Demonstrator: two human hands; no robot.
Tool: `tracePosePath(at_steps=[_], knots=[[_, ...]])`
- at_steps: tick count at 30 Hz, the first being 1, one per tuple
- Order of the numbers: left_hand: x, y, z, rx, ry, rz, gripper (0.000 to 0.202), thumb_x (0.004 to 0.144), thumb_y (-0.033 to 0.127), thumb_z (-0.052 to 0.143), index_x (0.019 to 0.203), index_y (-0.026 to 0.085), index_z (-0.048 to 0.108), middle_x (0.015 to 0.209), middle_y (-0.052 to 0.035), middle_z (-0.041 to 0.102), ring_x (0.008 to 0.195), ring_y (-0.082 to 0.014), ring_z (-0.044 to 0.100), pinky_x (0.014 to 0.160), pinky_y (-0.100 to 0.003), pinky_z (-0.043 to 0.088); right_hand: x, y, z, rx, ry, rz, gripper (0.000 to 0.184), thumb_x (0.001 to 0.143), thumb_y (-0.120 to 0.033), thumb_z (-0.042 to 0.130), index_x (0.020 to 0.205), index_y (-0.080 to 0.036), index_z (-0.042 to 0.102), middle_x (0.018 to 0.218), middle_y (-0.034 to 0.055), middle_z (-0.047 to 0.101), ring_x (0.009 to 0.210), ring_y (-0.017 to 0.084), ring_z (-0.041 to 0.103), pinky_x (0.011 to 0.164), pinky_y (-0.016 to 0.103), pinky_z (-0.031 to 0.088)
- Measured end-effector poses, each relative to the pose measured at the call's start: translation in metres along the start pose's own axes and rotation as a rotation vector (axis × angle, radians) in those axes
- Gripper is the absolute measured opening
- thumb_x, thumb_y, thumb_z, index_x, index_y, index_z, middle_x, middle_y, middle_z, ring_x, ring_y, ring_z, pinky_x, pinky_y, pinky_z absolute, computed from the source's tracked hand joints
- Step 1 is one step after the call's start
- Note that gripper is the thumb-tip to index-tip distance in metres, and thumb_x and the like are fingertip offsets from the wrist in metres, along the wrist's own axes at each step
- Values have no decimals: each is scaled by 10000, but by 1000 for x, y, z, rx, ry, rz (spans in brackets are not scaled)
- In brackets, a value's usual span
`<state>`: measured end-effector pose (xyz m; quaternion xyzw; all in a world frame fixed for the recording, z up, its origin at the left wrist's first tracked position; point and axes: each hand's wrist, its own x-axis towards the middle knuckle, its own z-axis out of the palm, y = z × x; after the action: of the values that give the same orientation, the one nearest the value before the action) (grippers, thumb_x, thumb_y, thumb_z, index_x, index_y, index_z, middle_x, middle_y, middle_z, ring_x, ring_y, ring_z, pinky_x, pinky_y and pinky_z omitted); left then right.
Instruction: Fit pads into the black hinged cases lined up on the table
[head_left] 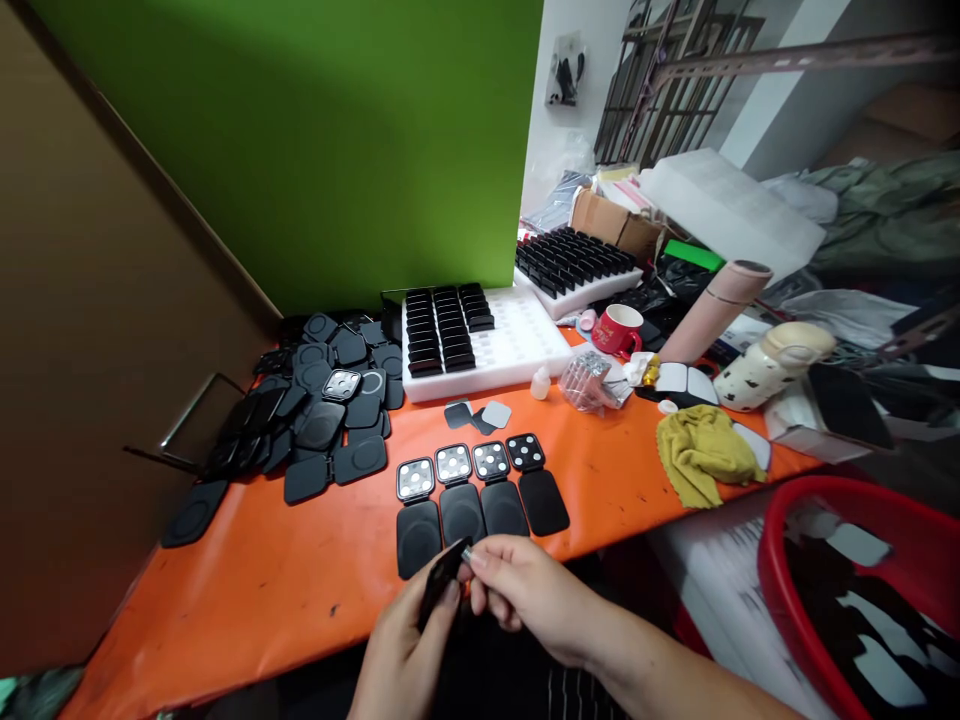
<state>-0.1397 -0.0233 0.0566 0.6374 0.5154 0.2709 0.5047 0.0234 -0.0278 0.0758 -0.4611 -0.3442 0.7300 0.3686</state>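
Observation:
In front of my body, my left hand (pixel 411 640) is closed on a thin black casing (pixel 442 578), held tilted up on edge. My right hand (pixel 517 590) pinches at the casing's upper edge, where a small shiny bit shows between thumb and finger; its kind cannot be made out. Just beyond both hands lies a row of several opened hinged black casings, like folding chargers, (pixel 484 510). Their upper halves (pixel 454 462) carry white round dots, and the lower halves are plain black. Behind that row rest a few loose grey and white plates (pixel 495 414).
A heap of black casings (pixel 319 370) covers the left. White foam trays (pixel 525 330) with upright black pieces stand at the back. To the right are a small bottle (pixel 540 384), red mug (pixel 616 330), yellow cloth (pixel 705 455), tumblers and a red basin (pixel 776 560).

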Motion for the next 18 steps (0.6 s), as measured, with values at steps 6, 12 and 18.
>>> tracePosePath(at_steps=[6,12,18], knots=[[-8,2,-15,462,-70,500,458,811,144,467,1241,302,456,1161,-27,590,1022,-168,577,875,-238,465,-12,-2,-7,157,-107,236,280,787,-423,524,774,-144,506,662,-22,474,457,25,368,397,142,239],[-19,-2,-14,641,-30,706,710,726,60,485,1361,287,259,1136,-44,608,964,-174,613,816,-214,499,-18,-5,-6,164,-85,322,265,748,-395,575,752,-134,527,615,-29,463,427,14,359,370,138,173],[-19,-1,-10,327,-62,509,482,780,113,490,1228,292,489,1121,-37,619,978,-183,605,851,-236,475,-18,3,4,295,4,259,276,751,-405,574,718,-139,507,549,-54,443,384,9,319,368,159,148]])
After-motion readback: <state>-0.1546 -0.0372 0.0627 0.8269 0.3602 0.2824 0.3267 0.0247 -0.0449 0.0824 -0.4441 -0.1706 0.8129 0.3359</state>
